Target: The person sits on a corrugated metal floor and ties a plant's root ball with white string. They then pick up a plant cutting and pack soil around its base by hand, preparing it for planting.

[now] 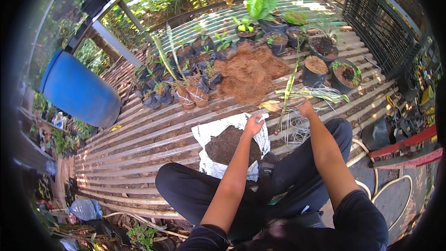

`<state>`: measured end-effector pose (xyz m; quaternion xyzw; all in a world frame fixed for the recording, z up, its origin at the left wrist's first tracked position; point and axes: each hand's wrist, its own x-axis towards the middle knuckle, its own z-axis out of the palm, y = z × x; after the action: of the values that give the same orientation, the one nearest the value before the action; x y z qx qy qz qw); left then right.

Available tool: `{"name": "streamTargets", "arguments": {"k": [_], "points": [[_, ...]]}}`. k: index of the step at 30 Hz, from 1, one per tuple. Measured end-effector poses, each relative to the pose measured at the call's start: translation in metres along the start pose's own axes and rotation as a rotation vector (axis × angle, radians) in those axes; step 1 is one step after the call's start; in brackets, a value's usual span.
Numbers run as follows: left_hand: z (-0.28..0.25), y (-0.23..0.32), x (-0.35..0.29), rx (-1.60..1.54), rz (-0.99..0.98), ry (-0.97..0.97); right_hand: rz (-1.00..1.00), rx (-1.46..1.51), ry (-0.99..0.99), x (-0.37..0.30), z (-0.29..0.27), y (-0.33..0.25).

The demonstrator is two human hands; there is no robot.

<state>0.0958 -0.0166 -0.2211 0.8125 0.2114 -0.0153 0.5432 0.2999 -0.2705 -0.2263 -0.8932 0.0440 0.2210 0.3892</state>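
Note:
My left hand (pixel 253 125) is over the upper right corner of a white sack (pixel 200 133), fingers pressed together; what they hold, if anything, is too small to tell. Dark soil (pixel 226 145) lies heaped on the sack. Farther right, my right hand (pixel 306 109) is closed beside a tangle of pale string (pixel 296 128); its contents cannot be made out. Between the hands, a long yellow-edged snake plant leaf (pixel 288 86) slants across the corrugated sheet. More cut variegated leaves (pixel 325 94) lie just beyond my right hand.
Behind the sack sits a brown coconut-fibre pile (pixel 248 72), with two string-wrapped fibre bundles (pixel 198 96) left of it. Several potted plants (pixel 346 74) stand at the back. A blue barrel (pixel 81 88) is at left, a black plastic crate (pixel 378 23) at far right, a hose (pixel 395 179) lower right.

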Motion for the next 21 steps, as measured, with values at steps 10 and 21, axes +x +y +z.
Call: {"name": "streamTargets", "arguments": {"k": [10, 21], "points": [[0.014, 0.024, -0.015, 0.090, 0.207, 0.141, -0.055, -0.394, 0.065, -0.017, 0.004, 0.014], [0.015, 0.021, -0.023, -0.130, 0.146, 0.014, -0.177, -0.288, 0.119, 0.025, 0.033, 0.023]]}}
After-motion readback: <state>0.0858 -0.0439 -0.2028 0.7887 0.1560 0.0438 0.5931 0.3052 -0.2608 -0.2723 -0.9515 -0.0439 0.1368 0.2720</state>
